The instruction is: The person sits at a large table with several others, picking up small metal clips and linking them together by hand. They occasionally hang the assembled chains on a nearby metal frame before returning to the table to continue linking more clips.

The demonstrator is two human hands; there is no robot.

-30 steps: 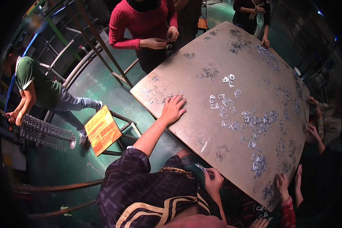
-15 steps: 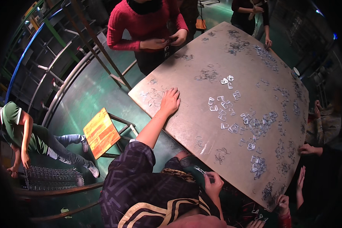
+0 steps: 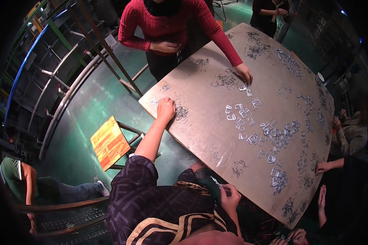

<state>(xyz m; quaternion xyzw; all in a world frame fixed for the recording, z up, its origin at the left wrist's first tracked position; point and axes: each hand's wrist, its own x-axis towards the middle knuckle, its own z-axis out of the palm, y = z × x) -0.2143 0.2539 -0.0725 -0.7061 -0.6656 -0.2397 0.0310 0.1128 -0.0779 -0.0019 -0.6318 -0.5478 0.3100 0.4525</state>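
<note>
My left hand (image 3: 166, 109) rests at the table's near left edge, fingers curled downward. Its fingertips are hidden, so I cannot make out what is between them. Touching its right side is a small heap of thin dark wire pieces (image 3: 181, 113); a few pale metal bits (image 3: 154, 101) lie just left of it. Off the table's near edge, my right hand (image 3: 230, 197) is closed, with a small silvery metal clip (image 3: 216, 181) sticking out from between thumb and fingers. Many bent silvery metal clips (image 3: 280, 134) lie scattered across the middle of the grey table (image 3: 204, 132).
A person in a red sweater (image 3: 167, 24) stands across the corner, one hand on clips. Other people's hands (image 3: 330, 165) work along the right edge. A wooden stool (image 3: 110, 143) stands left; a person in green (image 3: 18, 175) bends by a rack. A white cup (image 3: 319, 77) sits at the far edge.
My left hand has drawn left and curled from lying flat; wire pieces now lie heaped beside it. The person in red has reached onto the table. My right hand stays put.
</note>
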